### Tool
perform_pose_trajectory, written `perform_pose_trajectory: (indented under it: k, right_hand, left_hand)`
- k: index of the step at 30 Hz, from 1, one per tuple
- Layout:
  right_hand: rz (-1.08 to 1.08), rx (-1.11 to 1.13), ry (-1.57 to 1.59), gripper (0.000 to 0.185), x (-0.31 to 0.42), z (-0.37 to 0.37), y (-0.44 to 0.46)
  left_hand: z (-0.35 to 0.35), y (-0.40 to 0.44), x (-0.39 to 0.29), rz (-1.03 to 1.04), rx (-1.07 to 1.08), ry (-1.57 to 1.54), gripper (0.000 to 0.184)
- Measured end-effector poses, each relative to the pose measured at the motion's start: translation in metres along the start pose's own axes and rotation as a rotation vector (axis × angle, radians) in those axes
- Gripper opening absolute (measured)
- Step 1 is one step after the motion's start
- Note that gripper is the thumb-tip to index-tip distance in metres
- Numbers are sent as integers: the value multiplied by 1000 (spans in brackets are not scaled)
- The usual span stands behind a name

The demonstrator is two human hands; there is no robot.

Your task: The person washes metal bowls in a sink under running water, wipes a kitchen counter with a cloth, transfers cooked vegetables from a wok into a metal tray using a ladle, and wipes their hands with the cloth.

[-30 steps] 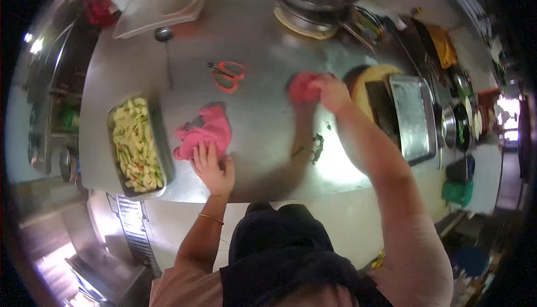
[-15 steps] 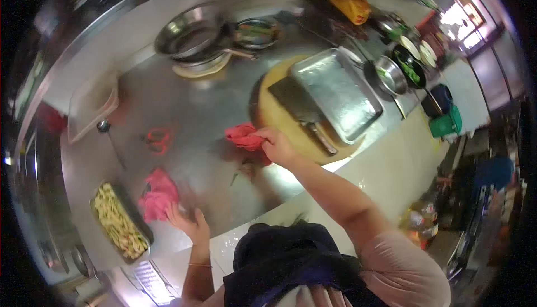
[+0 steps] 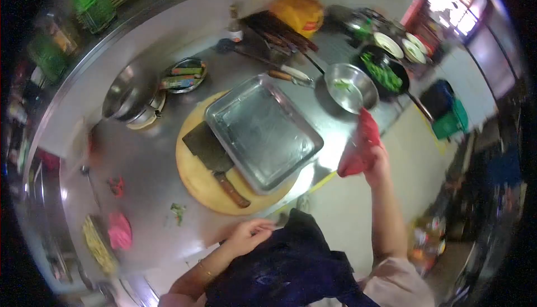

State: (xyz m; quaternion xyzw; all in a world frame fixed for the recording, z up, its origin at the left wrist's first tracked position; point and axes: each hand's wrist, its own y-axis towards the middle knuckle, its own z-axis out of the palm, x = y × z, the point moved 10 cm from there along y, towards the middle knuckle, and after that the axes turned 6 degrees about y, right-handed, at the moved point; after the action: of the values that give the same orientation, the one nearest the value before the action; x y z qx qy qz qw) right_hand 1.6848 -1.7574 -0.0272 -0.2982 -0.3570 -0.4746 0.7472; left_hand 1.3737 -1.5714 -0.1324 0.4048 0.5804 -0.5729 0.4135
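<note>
My right hand (image 3: 379,167) is closed around a red cloth (image 3: 359,147) at the right edge of the steel counter. The cloth's upper end meets the near rim of a steel pan (image 3: 363,91) with some green bits inside; whether a handle lies under the cloth is hidden. My left hand (image 3: 249,236) holds nothing, its fingers loosely bent and apart, close to my dark apron and the counter's front edge. Just beyond it, a cleaver (image 3: 210,145) lies on a round wooden chopping board (image 3: 193,187), beside an empty rectangular metal tray (image 3: 263,133) resting on the board.
A black pan (image 3: 407,83) of greens stands right of the steel pan. At the left are a pink cloth (image 3: 119,231), red-handled scissors (image 3: 116,186) and a tray of cut food (image 3: 96,245). A large steel bowl (image 3: 128,94) and a yellow bag (image 3: 299,13) are along the back.
My right hand has carried the red cloth from beside the board rightward to the steel pan. My left hand has left the pink cloth and come in front of my apron. The view has turned right.
</note>
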Motion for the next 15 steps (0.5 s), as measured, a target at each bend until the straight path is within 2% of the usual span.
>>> perform_pose_trajectory:
  k: [2,4,5,7,8,9,11,12,14,15]
  right_hand:
    - [237,24,180,45,-26,-80,45]
    - [379,91,217,60,-41,-122,82]
    - [435,26,234,65,-47,-136,99]
    - [527,-116,244,77,-55,-160,135]
    - [635,54,309,80,-62,-146,151]
    - [731,214,378,83,-69,-136,161]
    - [828,237,259,90,-80,-158,185]
    - [941,331,333,87,-87,-162,193]
    - [970,210,119,80,-89,-179,201]
    - [982,122,107,62,-84,-183,204]
  left_hand:
    - [58,55,13,-97,117,-290,31]
    - [101,90,28,-370,82,-761,36]
    - [116,106,29,-475,77,-1005,39]
    - [102,146,9,-178,-66,-1255,43]
    - [94,159,6,-30,-127,-1363,45]
    - [87,171,25,28,-183,-1552,50]
    - [83,176,14,-14,-292,-1667,42]
    - [80,177,7,-40,-337,-1720,38]
    - [76,175,1,-88,-490,-1746,37]
    - [73,173,-4,-115,-578,-1778,37]
